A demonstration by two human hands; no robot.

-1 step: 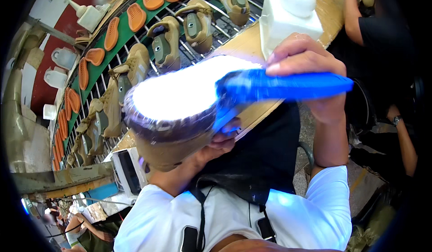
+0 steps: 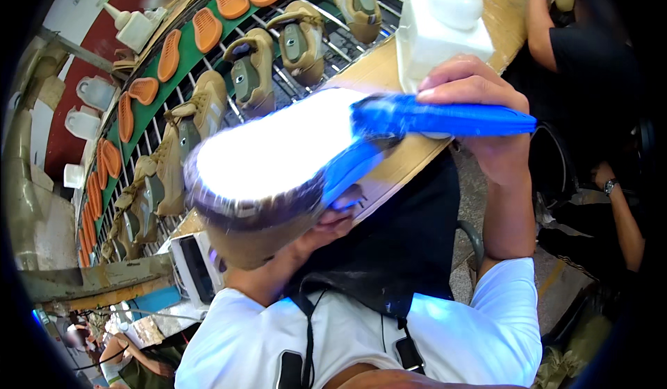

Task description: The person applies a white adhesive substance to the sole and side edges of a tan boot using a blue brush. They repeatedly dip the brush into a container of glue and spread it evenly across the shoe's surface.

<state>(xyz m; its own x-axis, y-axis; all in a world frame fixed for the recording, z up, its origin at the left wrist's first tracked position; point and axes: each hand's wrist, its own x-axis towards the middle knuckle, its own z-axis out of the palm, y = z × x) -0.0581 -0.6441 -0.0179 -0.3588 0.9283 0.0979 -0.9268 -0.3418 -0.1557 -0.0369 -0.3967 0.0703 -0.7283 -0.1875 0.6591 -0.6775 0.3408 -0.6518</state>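
My left hand [image 2: 326,228] grips a tan shoe [image 2: 253,239] from below, its fingers partly hidden by the shoe. The shoe is held with its bottom up, and that bottom is a glaring white in bright light. A brush with a blue handle [image 2: 458,118] is pinched between the thumb and fingers of my right hand [image 2: 479,87]. The dark bristle end lies at the right part of the shoe's bottom edge; whether it touches cannot be made out in the glare. Behind my right hand stands a white plastic bottle [image 2: 441,42].
Beyond the shoe curves a metal-bar rack [image 2: 332,44] with several tan shoes [image 2: 302,38]. Orange soles [image 2: 207,31] line a green strip [image 2: 182,83] along it. A cardboard-covered ledge [image 2: 504,17] runs beside me. Other people sit at the right, one wearing a watch [image 2: 611,185], and at lower left.
The shoe has shifted slightly left and down. The brush's bristle end has moved a little right and away from me, and its handle lies a bit higher.
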